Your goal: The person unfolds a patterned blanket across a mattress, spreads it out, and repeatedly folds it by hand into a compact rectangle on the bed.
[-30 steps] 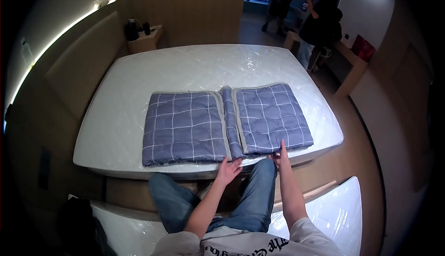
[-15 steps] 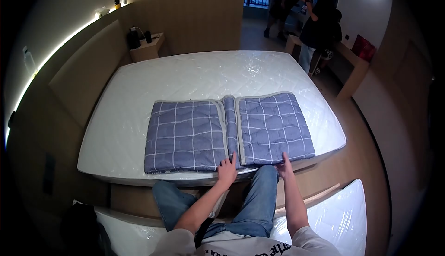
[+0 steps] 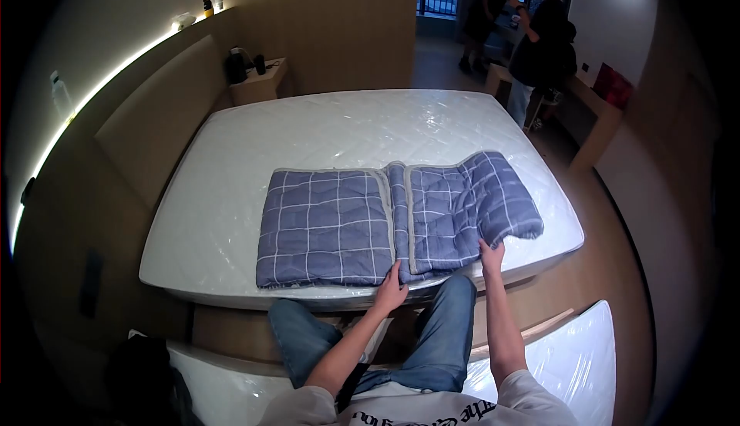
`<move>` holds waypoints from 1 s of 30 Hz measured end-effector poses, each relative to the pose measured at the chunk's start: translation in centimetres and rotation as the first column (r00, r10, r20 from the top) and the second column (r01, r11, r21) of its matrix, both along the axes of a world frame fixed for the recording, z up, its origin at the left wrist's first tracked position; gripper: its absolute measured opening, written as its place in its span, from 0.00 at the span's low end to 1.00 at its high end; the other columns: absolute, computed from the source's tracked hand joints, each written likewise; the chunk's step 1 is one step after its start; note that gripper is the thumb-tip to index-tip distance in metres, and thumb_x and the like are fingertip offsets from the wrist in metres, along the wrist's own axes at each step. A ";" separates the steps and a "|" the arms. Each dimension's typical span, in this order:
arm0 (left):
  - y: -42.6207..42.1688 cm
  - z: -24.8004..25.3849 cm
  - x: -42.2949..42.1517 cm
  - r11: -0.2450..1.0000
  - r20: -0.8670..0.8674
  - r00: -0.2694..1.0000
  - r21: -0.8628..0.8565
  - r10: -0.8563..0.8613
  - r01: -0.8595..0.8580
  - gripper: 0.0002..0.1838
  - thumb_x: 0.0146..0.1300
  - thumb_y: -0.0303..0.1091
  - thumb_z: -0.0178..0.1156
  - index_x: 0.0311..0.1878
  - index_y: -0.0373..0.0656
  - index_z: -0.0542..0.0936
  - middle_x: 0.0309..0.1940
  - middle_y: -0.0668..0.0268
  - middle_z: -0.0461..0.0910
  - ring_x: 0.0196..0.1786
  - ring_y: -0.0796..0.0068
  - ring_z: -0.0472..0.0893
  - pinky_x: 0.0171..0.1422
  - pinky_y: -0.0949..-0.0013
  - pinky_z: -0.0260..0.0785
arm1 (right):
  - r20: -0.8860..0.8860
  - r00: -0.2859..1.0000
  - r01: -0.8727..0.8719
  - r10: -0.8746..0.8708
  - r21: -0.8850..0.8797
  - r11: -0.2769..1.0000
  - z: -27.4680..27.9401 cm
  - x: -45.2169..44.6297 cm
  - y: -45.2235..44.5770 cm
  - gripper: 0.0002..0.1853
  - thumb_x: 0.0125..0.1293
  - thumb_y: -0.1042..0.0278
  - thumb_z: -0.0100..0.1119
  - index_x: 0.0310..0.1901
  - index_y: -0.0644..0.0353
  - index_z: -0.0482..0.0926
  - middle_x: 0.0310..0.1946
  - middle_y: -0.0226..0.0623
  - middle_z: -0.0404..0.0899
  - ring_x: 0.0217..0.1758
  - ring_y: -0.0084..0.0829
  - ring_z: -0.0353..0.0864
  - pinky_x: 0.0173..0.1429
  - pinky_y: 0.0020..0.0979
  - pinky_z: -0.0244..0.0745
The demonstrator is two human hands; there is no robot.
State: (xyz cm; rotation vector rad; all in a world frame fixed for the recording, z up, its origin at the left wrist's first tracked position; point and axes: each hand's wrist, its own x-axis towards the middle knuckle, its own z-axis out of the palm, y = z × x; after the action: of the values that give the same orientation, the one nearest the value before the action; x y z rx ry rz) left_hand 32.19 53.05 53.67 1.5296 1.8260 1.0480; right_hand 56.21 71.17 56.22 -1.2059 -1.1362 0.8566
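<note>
A blue-grey quilt (image 3: 327, 222) with a white check and grey edging lies folded on a plastic-wrapped mattress (image 3: 231, 137). Its left and right parts are folded in toward a narrow middle strip. My left hand (image 3: 391, 292) touches the near edge beside that strip, a finger stretched out along the fabric; its other fingers are partly hidden. On the right, my right hand (image 3: 491, 258) grips the near edge of the quilt's right part. That part's outer side is raised and bent over, with wrinkles running through it.
Behind my legs lies another plastic-wrapped mattress (image 3: 582, 349). A bedside table (image 3: 266, 79) with dark items stands at the far left, by the headboard (image 3: 169, 114). Two people (image 3: 539, 33) are near a wooden bench-like desk (image 3: 597, 121) at the back right, which holds a red bag (image 3: 614, 85).
My right hand has taken hold of the quilt's right part and lifted it, bending its outer side. My left hand stays near the middle strip. The whole view has shifted slightly.
</note>
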 end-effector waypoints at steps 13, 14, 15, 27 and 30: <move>-4.6 3.9 -5.3 0.984 0.730 0.680 0.064 0.067 -0.166 0.36 0.56 0.29 0.57 0.65 0.42 0.49 0.49 0.55 0.68 0.44 0.66 0.75 0.46 0.70 0.69 | 0.559 0.809 -0.439 0.181 0.369 0.819 10.8 -14.1 -7.9 0.28 0.39 0.83 0.47 0.49 0.72 0.67 0.46 0.59 0.70 0.53 0.54 0.68 0.57 0.40 0.63; -5.3 5.7 -6.1 0.954 0.744 0.668 0.181 0.028 -0.241 0.37 0.55 0.31 0.58 0.65 0.43 0.49 0.52 0.56 0.65 0.48 0.66 0.73 0.49 0.68 0.67 | 0.584 0.737 -0.531 0.340 0.189 0.826 12.1 -15.5 -9.2 0.28 0.37 0.84 0.48 0.48 0.70 0.68 0.49 0.57 0.69 0.55 0.53 0.67 0.58 0.39 0.63; -5.9 7.1 -7.1 0.903 0.753 0.658 0.291 -0.013 -0.315 0.38 0.55 0.33 0.58 0.65 0.44 0.49 0.54 0.58 0.63 0.51 0.67 0.71 0.52 0.67 0.66 | 0.641 0.686 -0.578 0.344 0.194 0.793 11.1 -17.0 -9.9 0.29 0.36 0.86 0.49 0.48 0.68 0.68 0.51 0.54 0.69 0.56 0.52 0.66 0.60 0.38 0.62; -15.3 4.9 -27.8 0.954 0.973 -0.176 0.092 -0.146 -0.284 0.41 0.58 0.64 0.41 0.65 0.41 0.53 0.65 0.56 0.52 0.67 0.56 0.53 0.68 0.48 0.43 | 0.605 0.600 -0.780 0.524 0.297 0.551 8.4 -23.4 -17.4 0.28 0.48 0.71 0.58 0.55 0.56 0.67 0.53 0.45 0.68 0.53 0.44 0.68 0.58 0.41 0.62; -14.7 6.4 -33.6 0.968 1.000 -0.017 0.013 -0.018 -0.252 0.41 0.58 0.64 0.41 0.64 0.39 0.55 0.62 0.53 0.58 0.61 0.56 0.63 0.62 0.54 0.56 | 0.385 0.849 -0.432 0.363 0.107 0.896 4.9 -18.4 -11.8 0.23 0.53 0.69 0.56 0.53 0.61 0.68 0.50 0.46 0.71 0.55 0.40 0.68 0.59 0.37 0.62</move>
State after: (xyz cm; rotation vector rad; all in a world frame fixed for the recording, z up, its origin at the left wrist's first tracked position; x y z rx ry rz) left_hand -1.45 38.36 60.10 0.2040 0.6826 1.7732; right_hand 37.80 59.41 61.17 -0.9993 -1.7728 0.8300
